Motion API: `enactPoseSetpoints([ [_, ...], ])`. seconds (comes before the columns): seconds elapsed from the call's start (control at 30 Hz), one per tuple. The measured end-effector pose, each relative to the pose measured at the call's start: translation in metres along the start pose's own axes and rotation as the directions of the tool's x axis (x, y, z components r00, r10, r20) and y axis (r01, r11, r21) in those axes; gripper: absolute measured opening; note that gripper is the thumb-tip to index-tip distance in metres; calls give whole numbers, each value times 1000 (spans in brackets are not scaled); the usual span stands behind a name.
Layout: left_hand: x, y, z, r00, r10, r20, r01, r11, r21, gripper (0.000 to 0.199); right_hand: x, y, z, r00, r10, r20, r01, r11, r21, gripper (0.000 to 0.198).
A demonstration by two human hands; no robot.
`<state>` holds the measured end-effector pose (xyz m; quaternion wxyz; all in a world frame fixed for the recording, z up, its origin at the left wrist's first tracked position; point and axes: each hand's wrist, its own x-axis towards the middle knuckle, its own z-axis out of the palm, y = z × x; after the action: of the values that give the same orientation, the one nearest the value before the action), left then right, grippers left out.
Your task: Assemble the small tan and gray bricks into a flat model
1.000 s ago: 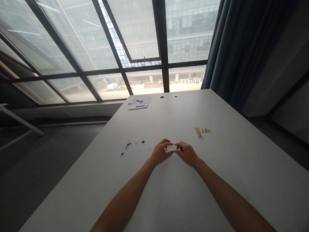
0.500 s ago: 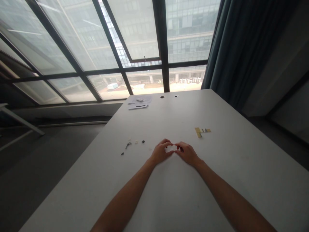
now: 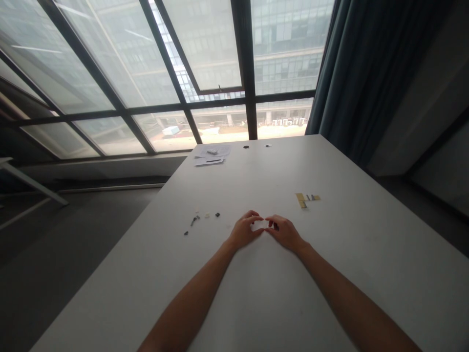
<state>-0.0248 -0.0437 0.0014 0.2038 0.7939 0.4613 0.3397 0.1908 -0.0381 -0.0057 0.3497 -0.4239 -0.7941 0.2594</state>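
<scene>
On the white table (image 3: 271,288) my left hand (image 3: 246,230) and my right hand (image 3: 285,232) face each other, fingers curled. Their thumb tips and index tips almost meet, framing a small patch of white. On each hand thumb and index are apart, and no object shows between them. Left of my left hand lie a small black piece (image 3: 217,214), a pale yellowish piece (image 3: 207,215) and several dark grey bits (image 3: 194,221). Beyond my right hand, to the right, rests a flat yellow and grey assembly of small parts (image 3: 301,199).
Papers (image 3: 210,152) with a small white object lie at the table's far left corner. Two round holes (image 3: 246,147) sit near the far edge. Past the table are windows (image 3: 220,120) and a dark curtain (image 3: 351,83) on the right.
</scene>
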Motion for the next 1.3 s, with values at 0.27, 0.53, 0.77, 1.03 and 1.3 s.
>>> enactPoseSetpoints([
  [0.27, 1, -3, 2, 1000, 4, -3, -4, 1000, 0, 30, 0, -2, 0, 1000, -8, -5, 8, 1000, -14, 23],
  [0.53, 0, -1, 0, 1000, 1, -4, -1, 1000, 1, 31, 0, 0, 1, 1000, 8, -9, -8, 1000, -8, 23],
  [0.77, 0, -4, 1, 1000, 0, -9, 0, 1000, -10, 33, 0, -1, 1, 1000, 11, -11, -11, 1000, 5, 23],
  [1.03, 0, -4, 2, 1000, 10, -26, -10, 1000, -13, 24, 0, -1, 1, 1000, 21, -7, -21, 1000, 3, 23],
  [1.3, 1, -1, 1, 999, 22, -24, -23, 1000, -21, 22, 0, -1, 1, 1000, 17, -2, -17, 1000, -2, 23],
])
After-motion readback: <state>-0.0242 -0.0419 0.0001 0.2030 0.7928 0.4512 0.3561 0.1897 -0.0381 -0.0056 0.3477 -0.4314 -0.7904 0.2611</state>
